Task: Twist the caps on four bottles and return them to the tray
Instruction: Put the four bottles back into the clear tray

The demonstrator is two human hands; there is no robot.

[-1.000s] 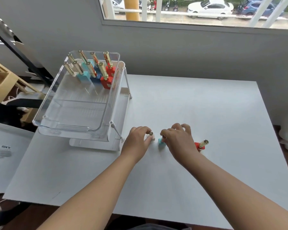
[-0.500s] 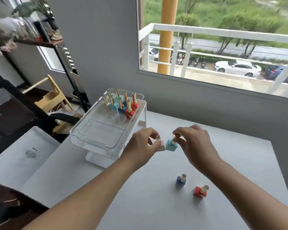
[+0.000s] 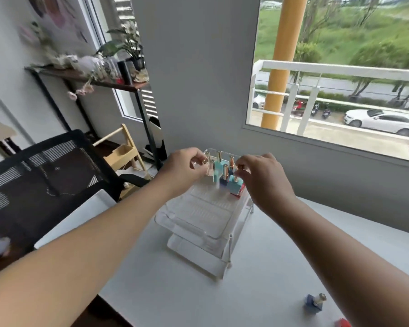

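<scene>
Both hands up over the far end of the clear tray point(image 3: 194, 228). L hand point(image 3: 184, 169): thumb & fingertips curled in, pinching the gold cap of a white bottle point(image 3: 209, 177) that hangs just under the fingers. R hand point(image 3: 262, 182): same sort of pinch, on the cap of a teal bottle point(image 3: 234, 185), held just beside the other bottles point(image 3: 220, 167) standing btwn the two hands. Can't tell if either held bottle's base touches the tray floor. Nearer the person, well behind the R hand & beside that forearm, a blue bottle point(image 3: 313, 304) stands on the white table point(image 3: 257, 291), with a red bottle point(image 3: 342, 323) near it, cut off at the edge of view.
</scene>
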